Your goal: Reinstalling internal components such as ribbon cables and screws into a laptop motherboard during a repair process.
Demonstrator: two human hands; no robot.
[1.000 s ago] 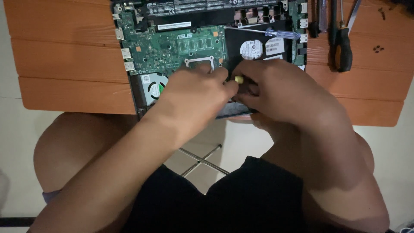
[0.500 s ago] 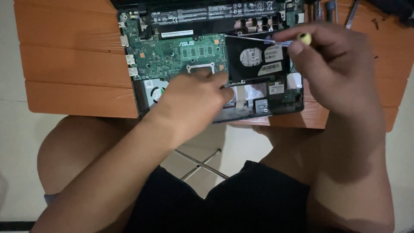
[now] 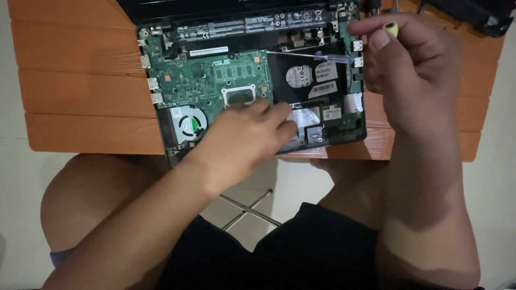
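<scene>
Two hands work over an opened laptop [image 3: 252, 80] that lies on the orange wooden table [image 3: 80, 70], its bottom cover off. Going from the left, we see bare table slats, then the laptop's left edge with its row of ports, then the green circuit board [image 3: 204, 80]. Below the board sits a round cooling fan [image 3: 189, 123] with a green centre. Along the top runs the long black battery [image 3: 236, 24].

Our left hand [image 3: 244, 139] rests palm down on the lower middle of the laptop, fingers spread loosely and holding nothing; its fingertips touch the area just below the black hard drive [image 3: 309, 80], and it hides the parts beneath it. The drive lies right of the board, a round silver label on its face.

Farther right, our right hand [image 3: 414, 70] hovers over the laptop's right edge, closed around a screwdriver [image 3: 322, 55]. The yellow cap of its handle shows above the thumb, and its thin shaft points left across the top of the hard drive, well apart from the left hand. A dark object [image 3: 473, 16] lies at the table's top right corner; we cannot tell what it is.
</scene>
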